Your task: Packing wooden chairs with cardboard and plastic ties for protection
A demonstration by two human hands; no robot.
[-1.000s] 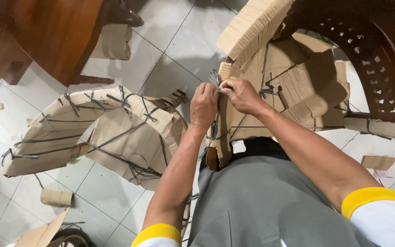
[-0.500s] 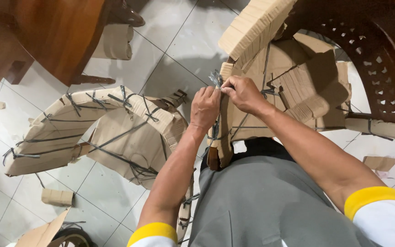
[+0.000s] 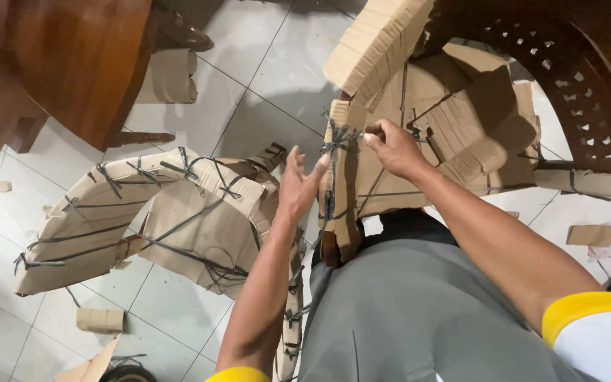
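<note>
- Nearest us, over our grey-trousered lap (image 3: 419, 311), our left hand (image 3: 297, 185) is spread open, fingertips just beside the wire-bound cardboard edge (image 3: 335, 185).
- Just beyond, our right hand (image 3: 392, 147) pinches closed at that edge's top by the twisted wire knot (image 3: 339, 134); what it grips is probably a wire end.
- Left of our arm lies one curved cardboard arch (image 3: 143, 205) laced with wire, crowding that side; bare tile shows past it.
- Farther off, we count two dark wooden pieces: a table (image 3: 72, 56) far left, a latticed chair (image 3: 574, 78) far right, hemming in the cardboard.
</note>
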